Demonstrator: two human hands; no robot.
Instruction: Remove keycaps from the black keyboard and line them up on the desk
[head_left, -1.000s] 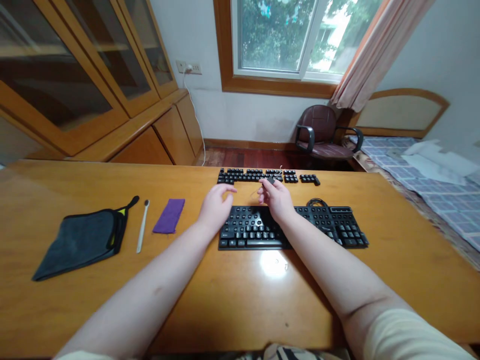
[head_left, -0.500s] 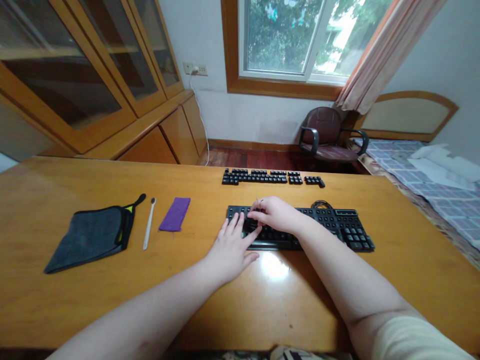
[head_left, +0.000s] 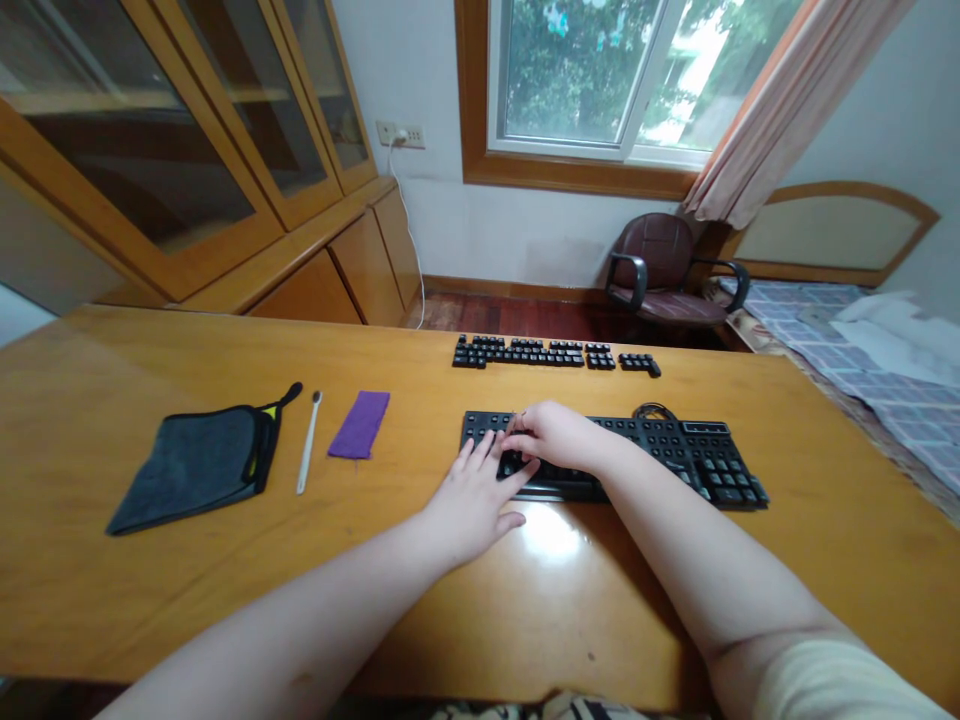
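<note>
Head view: a broad wooden desk fills the foreground, with an office chair beyond its far edge. On it, right of centre, lies a black keyboard, a coiled cable just behind it. Well to the left is a folded grey cloth. Loose black keycaps stand in rows near the desk's far edge. The left hand is spread wide, palm down, fingertips on the keyboard's left part. Beside them, the right hand curls its fingers over the keys; whether it grips anything I cannot tell. A purple cloth lies left of the hands, then a white toothbrush.
</note>
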